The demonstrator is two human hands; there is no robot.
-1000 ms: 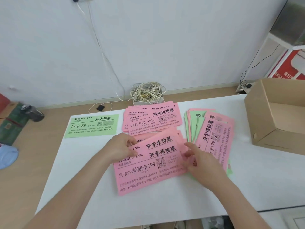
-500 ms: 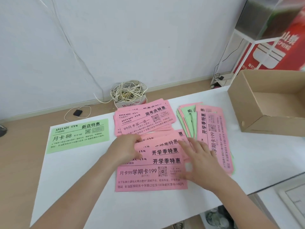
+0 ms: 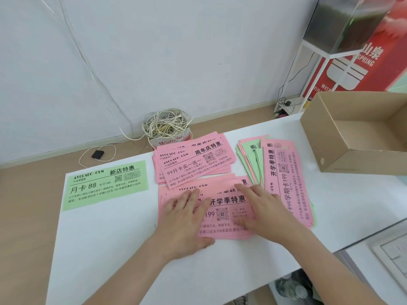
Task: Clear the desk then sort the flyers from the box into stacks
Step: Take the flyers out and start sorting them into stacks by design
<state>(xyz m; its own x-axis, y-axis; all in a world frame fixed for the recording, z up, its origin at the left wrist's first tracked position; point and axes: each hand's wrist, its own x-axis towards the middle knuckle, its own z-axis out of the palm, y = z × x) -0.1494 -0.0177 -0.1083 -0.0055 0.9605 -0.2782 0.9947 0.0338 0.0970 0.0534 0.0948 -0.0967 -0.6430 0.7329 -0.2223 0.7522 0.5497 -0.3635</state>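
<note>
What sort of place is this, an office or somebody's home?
Probably a small office or shop back room: printed Avocado Gym flyers on a white desk, a cardboard box, and a red SPRING sign by the wall.

Your white table (image 3: 110, 249) holds one green flyer (image 3: 105, 186) at the left, a far pink stack (image 3: 193, 161) and a near pink stack (image 3: 226, 201) in the middle, a fanned pink-and-green pile (image 3: 284, 179) just right of them, and a cardboard box (image 3: 363, 161) at the right edge
</note>
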